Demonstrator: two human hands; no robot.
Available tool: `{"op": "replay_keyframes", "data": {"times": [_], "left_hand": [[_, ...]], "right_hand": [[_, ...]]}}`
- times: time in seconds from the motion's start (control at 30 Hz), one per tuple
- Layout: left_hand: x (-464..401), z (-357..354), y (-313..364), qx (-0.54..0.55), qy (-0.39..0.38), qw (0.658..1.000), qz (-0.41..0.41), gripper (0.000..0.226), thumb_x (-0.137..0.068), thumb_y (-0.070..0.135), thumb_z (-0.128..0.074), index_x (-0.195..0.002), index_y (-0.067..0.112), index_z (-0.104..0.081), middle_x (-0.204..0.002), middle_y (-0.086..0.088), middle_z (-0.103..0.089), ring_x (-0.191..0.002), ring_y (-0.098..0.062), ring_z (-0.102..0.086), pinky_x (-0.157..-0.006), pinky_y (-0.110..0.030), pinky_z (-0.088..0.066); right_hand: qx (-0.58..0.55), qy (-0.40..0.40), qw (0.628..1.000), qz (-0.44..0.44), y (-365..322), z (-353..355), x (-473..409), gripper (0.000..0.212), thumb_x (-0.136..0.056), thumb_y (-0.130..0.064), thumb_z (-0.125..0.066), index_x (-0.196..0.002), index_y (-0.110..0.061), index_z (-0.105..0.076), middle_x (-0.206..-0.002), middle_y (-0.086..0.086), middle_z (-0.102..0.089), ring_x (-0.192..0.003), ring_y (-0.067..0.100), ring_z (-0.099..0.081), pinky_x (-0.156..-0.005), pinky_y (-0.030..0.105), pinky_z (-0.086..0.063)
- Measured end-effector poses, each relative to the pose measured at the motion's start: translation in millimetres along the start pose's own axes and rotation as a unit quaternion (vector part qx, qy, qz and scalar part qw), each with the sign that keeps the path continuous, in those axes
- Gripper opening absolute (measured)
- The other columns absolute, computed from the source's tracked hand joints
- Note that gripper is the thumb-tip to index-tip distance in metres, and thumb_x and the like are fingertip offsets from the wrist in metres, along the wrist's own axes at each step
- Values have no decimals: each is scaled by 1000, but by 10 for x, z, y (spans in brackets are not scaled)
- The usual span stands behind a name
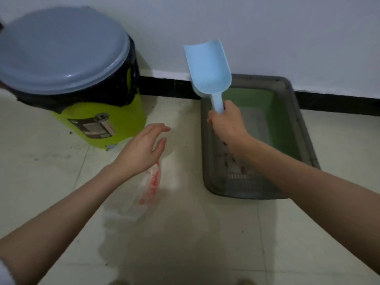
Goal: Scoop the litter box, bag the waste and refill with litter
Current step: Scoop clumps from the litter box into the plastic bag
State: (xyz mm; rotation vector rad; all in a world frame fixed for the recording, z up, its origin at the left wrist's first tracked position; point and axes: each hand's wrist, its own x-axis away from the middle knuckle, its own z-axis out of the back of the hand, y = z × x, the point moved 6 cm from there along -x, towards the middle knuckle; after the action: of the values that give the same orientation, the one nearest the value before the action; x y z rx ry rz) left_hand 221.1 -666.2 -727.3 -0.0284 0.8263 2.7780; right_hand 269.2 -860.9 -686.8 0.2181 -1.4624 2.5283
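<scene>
My right hand (227, 125) grips the handle of a light blue scoop (207, 68), held upright with its bowl pointing up over the left rim of the litter box. The litter box (306, 128) is a grey tray with a green inside, set against the wall; a slotted grid and a few dark bits show at its near end. My left hand (144, 150) hovers with straight, spread fingers above a thin white plastic bag with red print (151, 185) lying flat on the floor tiles. A lime-green bin with a grey lid (61, 52) and a black liner stands at the left.
A white wall with a black skirting strip (168, 86) runs behind the bin and the box. Pale floor tiles (185, 233) spread toward me, with some dirt specks near the bin.
</scene>
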Motion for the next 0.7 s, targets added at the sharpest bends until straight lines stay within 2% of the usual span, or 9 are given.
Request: {"op": "replay_keyframes", "data": {"times": [0.1,0.17,0.23,0.33,0.43,0.53,0.7], "left_hand": [[-380,-197,379,-18,-68,997,-32,41,-95,23,-45,-135,11,-42,-141,-9,-42,-131,-22,-39,-107,-27,-28],[-591,-413,543,-26,-113,993,-15,49,-96,29,-43,-140,10,-34,-146,-11,-34,-135,-24,-34,-110,-30,-25],[-752,-633,655,-14,-140,990,23,58,-96,37,-40,-145,10,-25,-150,-12,-27,-138,-25,-28,-113,-33,-23],[-844,-964,783,60,-146,980,120,71,-95,46,-39,-149,10,-9,-154,-12,-16,-141,-27,-20,-116,-36,-20],[-829,-1167,876,117,-116,969,184,76,-95,43,-39,-148,13,6,-156,-11,-9,-142,-29,-16,-116,-39,-20],[-839,-1196,853,125,-84,967,204,73,-97,36,-37,-147,13,11,-156,-10,-9,-142,-29,-18,-114,-38,-21],[-820,-1209,850,136,-68,967,207,70,-98,33,-35,-147,17,11,-156,-9,-11,-139,-29,-25,-110,-41,-27]], "right_hand": [[-11,81,996,-37,310,682,-60,14,-86,-16,-50,-99,-11,-52,-83,3,-53,-71,16,-51,-58,30,-43],[24,125,990,-59,596,1067,-54,28,-87,-26,-50,-106,-7,-56,-90,7,-56,-80,22,-54,-70,38,-45],[91,134,982,-102,924,1314,-6,41,-91,-36,-45,-112,-3,-57,-97,13,-59,-87,28,-58,-76,39,-47],[204,79,959,-179,1360,1452,107,50,-94,-42,-41,-112,1,-58,-108,20,-63,-98,37,-60,-85,44,-51],[287,-10,933,-215,1482,1416,188,35,-95,-36,-44,-102,-3,-53,-98,15,-59,-92,32,-60,-85,43,-53],[309,-48,925,-217,1440,1370,110,26,-95,-33,-45,-98,-8,-48,-94,13,-55,-93,31,-61,-88,44,-54],[339,-44,917,-206,1260,1457,0,22,-95,-30,-48,-99,-9,-45,-93,11,-54,-84,25,-56,-80,37,-52]]}}
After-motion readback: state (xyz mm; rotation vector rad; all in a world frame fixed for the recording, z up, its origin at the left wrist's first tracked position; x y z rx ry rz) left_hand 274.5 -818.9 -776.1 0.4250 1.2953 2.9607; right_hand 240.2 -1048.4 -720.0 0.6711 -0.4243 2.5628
